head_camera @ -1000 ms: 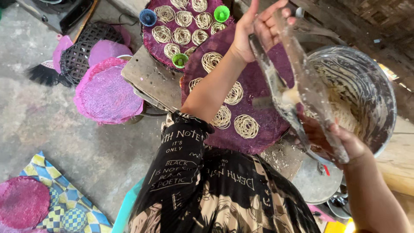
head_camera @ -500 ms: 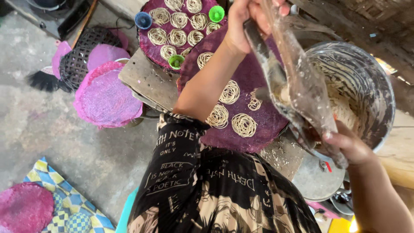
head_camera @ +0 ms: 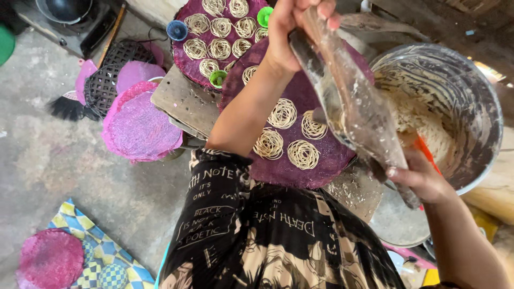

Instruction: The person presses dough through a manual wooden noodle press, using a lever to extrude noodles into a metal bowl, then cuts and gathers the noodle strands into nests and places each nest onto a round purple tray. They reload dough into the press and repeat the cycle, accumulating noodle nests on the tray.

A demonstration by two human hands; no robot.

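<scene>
Beside you on the right stands the bucket [head_camera: 471, 101], smeared with batter. Over the purple mat [head_camera: 321, 155] and its noodle coils [head_camera: 303, 153] you hold the bag [head_camera: 353, 107], its long axis slanting from upper left down to lower right. Your left hand [head_camera: 294, 27] is closed on its top end; your right hand [head_camera: 420, 176] pinches its lower end near the bucket's rim.

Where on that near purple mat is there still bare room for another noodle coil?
The near purple mat is bare along its front edge, below the four noodle coils, and on its left flank beside the forearm. Its right side is crowded by the smeared piping bag held between left hand and right hand. The far mat is full of coils.
</scene>
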